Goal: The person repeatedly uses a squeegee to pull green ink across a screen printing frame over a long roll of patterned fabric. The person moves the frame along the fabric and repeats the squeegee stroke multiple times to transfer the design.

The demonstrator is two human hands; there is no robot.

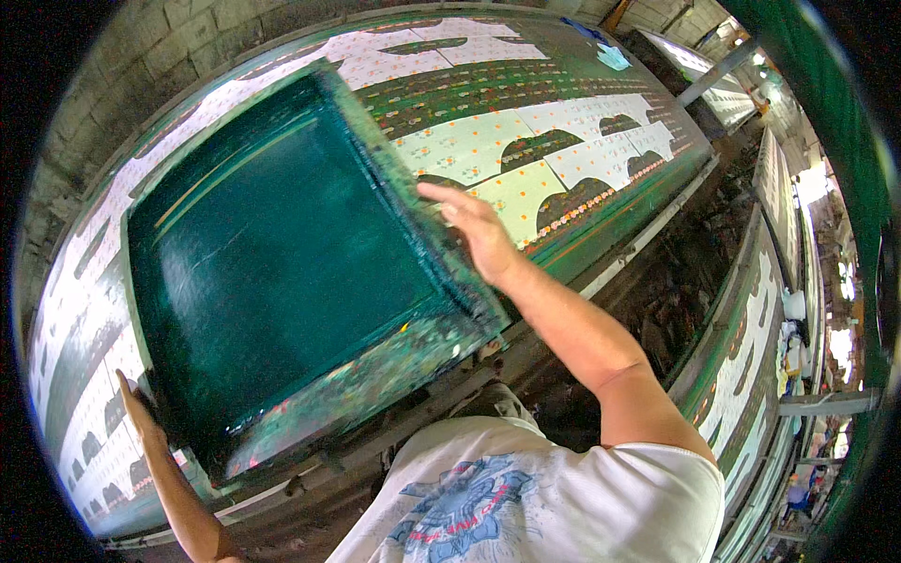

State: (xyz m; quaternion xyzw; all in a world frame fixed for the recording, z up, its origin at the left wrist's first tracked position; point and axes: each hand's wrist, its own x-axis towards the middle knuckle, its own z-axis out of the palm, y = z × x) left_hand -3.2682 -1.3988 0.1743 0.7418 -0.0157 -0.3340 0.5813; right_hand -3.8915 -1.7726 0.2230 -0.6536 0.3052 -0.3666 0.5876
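From the head camera, a large green printing screen (282, 253) — a square frame with dark green mesh, its borders smeared with paint — fills the space between the two hands, lying flat or nearly flat on the long printing table (601, 249).

The left hand (139, 413) is at the screen's left edge, near its lower corner; the fingers (127, 387) lie along the outside of the frame, touching it, though whether they wrap under the edge cannot be told from here. The right hand (479, 230) is on the opposite edge of the frame, palm down over the paint-stained border, with fingers stretched out towards the mesh and the thumb side hidden. Both hands are thus well apart, one on each side of the same frame, pressing or gripping it — a full clamp is not visible.

Beyond the right hand, the printed cloth (488, 141) stretches away along the table: pale panels with small orange dots and dark arch shapes, set in rows. The same cloth shows past the left hand, along the table's other end. Just below the screen, between the hands and the person's body, runs the table's metal rail (563, 300). The person's white shirt with a blue print (526, 497) sits under the right forearm. To the right of the right arm, well apart, a second long table (751, 347) carries similar patterned cloth.
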